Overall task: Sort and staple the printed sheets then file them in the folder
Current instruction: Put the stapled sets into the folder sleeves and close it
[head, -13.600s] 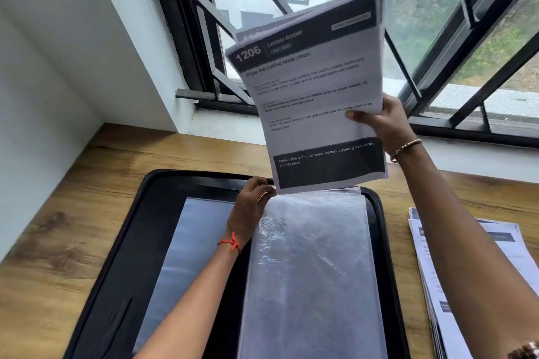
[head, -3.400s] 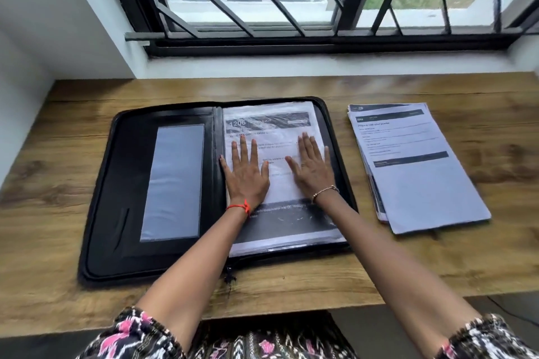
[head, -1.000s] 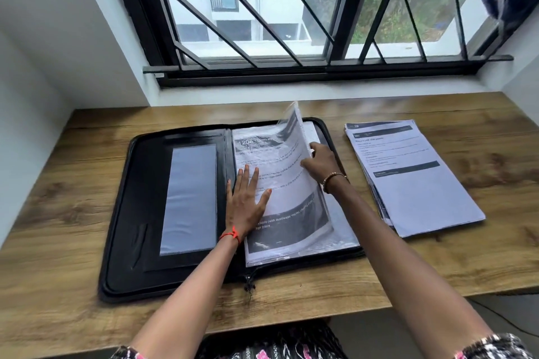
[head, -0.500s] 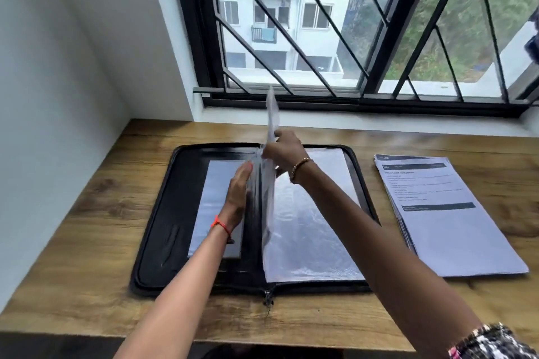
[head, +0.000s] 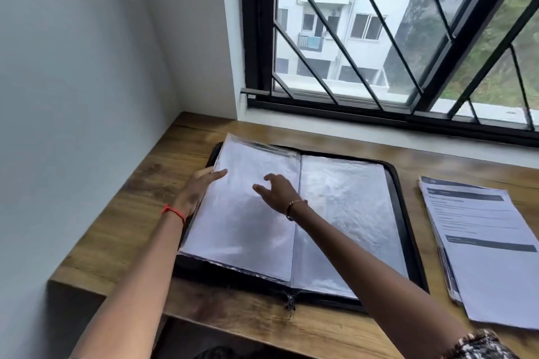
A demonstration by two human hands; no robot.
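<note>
The black zip folder point(head: 408, 230) lies open on the wooden desk. The filled plastic sleeve point(head: 233, 230) lies turned over on the folder's left half, back side up. A bare clear sleeve point(head: 350, 213) covers the right half. My left hand point(head: 198, 189) lies at the turned sleeve's left edge, thumb on top and fingers at or under the edge. Just above the sleeve near the spine is my right hand point(head: 277, 189), fingers loosely spread and holding nothing. A stack of printed sheets point(head: 481, 248) lies to the right of the folder.
The wooden desk point(head: 140, 213) ends at a white wall on the left and a barred window point(head: 379, 52) at the back. The folder's zip pull point(head: 290, 300) hangs at the front edge. No stapler is in view.
The sleeve with the printed sheet stood upright half a second ago; it now lies flat on the left half. My right hand has let it go. The camera has swung left.
</note>
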